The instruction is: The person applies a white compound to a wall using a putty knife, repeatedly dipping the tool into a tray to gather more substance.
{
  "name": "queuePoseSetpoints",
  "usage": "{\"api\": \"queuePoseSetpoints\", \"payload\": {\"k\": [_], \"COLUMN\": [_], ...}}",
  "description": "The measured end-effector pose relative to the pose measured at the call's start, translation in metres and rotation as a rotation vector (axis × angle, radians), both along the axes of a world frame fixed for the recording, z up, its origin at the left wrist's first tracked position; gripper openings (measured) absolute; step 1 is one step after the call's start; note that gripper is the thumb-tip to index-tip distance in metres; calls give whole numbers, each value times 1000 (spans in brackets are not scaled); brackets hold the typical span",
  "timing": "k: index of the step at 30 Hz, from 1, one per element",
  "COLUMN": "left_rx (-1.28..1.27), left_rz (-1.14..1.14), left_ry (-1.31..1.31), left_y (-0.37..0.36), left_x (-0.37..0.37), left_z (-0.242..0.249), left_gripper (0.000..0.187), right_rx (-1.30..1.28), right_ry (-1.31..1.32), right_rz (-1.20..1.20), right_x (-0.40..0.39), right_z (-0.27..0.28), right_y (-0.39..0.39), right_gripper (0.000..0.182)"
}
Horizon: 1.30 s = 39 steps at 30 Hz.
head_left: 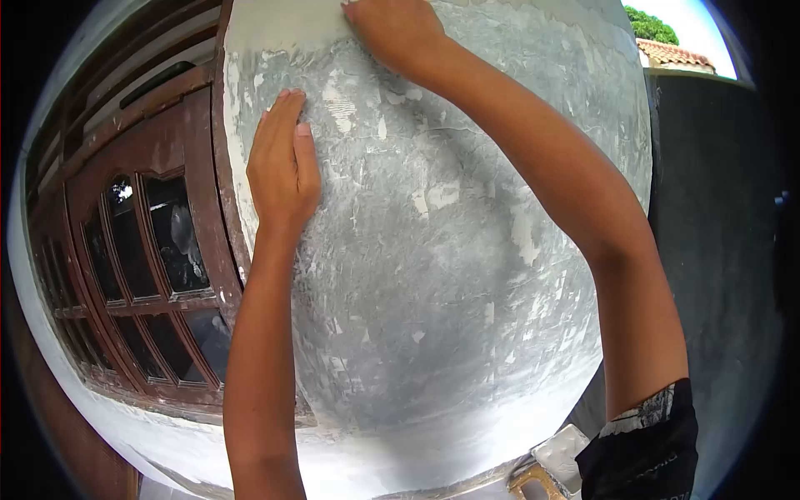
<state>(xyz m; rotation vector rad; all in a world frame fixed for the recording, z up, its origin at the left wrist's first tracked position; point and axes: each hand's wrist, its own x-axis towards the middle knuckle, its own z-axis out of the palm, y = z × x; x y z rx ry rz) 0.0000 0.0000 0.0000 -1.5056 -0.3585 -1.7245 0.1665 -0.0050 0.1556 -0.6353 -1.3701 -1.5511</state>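
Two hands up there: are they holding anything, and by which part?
Nothing shows in the left hand; whether the right hand grips anything cannot be told.

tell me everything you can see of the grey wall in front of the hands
The grey wall stands upright, right of a brown wooden frame. Its plaster-like surface looks uneven, mottled with off-white patches, with a smoother cream band at the top and whiter areas near the bottom. The flat left hand and bent right hand are at its surface; exact contact is unclear.
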Motion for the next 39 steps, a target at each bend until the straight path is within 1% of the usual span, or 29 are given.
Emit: {"api": "queuePoseSetpoints", "payload": {"k": [2,3,4,5,7,8,10,11,13,14,15,16,17,18,20,22,23,24,25,27,29,30,31,33,35,36,37,38,39], "left_rx": [-36,-33,-39,-41,-6,17,20,21,-5,-31,-34,-19,-3,3,4,4,10,11,8,2,-1,-3,-5,-1,-8,-8,-5,1,1], "left_rz": [32,29,21,15,2,-10,2,16,33,48,45,22,1,0,0,8,17,22,30,39,41,36,29,22,36,40,47,55,59], "left_ry": [22,12,6,1,-6,-8,-6,-5,6,10,14,-1,-19,-23,-18,-15,-16,-16,-18,-15,-18,-18,-19,-23,-26,-26,-21,-18,-19], "left_y": [2,0,0,0,0,0,0,-1,-2,-2,-2,-2,-2,-2,-1,0,0,-1,-2,-2,-2,-2,-3,-3,-1,-1,-1,-1,-2], "left_x": [-1,-1,-1,-1,-1,1,1,1,-1,-1,-1,0,1,1,2,2,2,1,1,1,1,2,3,3,3,3,3,2,2], "left_z": [-2,-2,-3,-1,1,1,1,0,-1,-2,-2,-1,-1,0,0,0,0,0,0,0,0,-1,-2,1,0,0,-1,-1,0], "left_gripper": [40,40,40,40,38,36,36,37,39,41,41,39,38,38,38,38,38,38,38,38,39,39,39,39,39,39,39,39,39], "right_rx": [-230,-128,-47,-91,-14,-14,86,82,-60,-131,-134,-113,-90,-83,-41,-55,-30,0,3,-191,-199,-146,-176,-211,-50,-84,-58,5,5], "right_ry": [-111,-257,-288,-302,-280,-278,-158,-153,-106,-117,-112,-175,-242,-246,-196,-55,-27,35,35,92,-51,-144,-204,-213,-141,-86,-96,7,7], "right_rz": [-182,-84,-79,-76,76,75,185,184,79,-78,-81,-70,-59,-61,169,152,212,57,61,-17,-69,-11,18,136,232,202,269,99,104], "right_x": [1,0,-5,-7,-9,-9,-9,-5,-3,0,1,0,1,3,12,29,38,45,49,54,46,38,32,25,33,38,44,48,50], "right_z": [-41,-69,-94,-111,-103,-88,-34,-23,-14,-24,-51,-85,-102,-99,-90,-42,-18,4,3,-3,-53,-87,-110,-117,-77,-53,-29,-4,-5], "right_y": [-5,-10,-10,-31,-49,-47,-31,-24,-17,-9,-13,-21,-25,-28,-34,-32,-27,-16,-12,-4,-16,-30,-35,-46,-44,-48,-46,-31,-25], "right_gripper": [26,17,11,12,11,11,10,10,17,16,16,15,14,14,12,12,15,20,20,16,17,16,16,16,17,11,15,20,20]}}
